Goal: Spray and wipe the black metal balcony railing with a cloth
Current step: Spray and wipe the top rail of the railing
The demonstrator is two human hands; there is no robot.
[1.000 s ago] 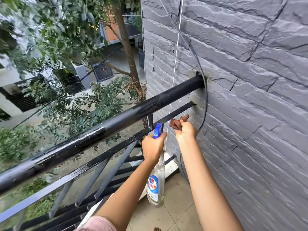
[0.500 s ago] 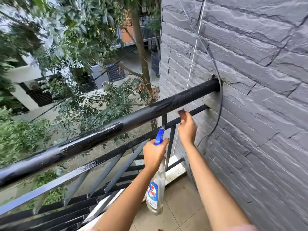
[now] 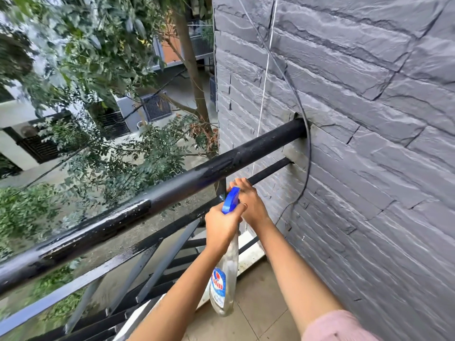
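Note:
The black metal railing has a thick wet top rail (image 3: 172, 190) and a thinner lower bar (image 3: 268, 169), both running into the wall. My right hand (image 3: 251, 205) curls over the lower bar close to a vertical post. The cloth is hidden under its fingers. Just to the left and slightly below, my left hand (image 3: 221, 227) grips the neck of a clear spray bottle (image 3: 225, 279) with a blue head and a red and blue label. The bottle hangs upright below the hand.
A grey stone wall (image 3: 369, 168) fills the right side, with a black cable (image 3: 307, 156) and a white string (image 3: 262, 99) running down it. Slanted grey bars (image 3: 170, 252) sit under the lower bar. Beige floor tiles (image 3: 258, 303) lie below. Trees (image 3: 98, 70) stand beyond the railing.
My right hand rose onto the lower bar and slid left along it, away from the wall; the brown cloth is no longer visible. The left hand with the bottle barely moved.

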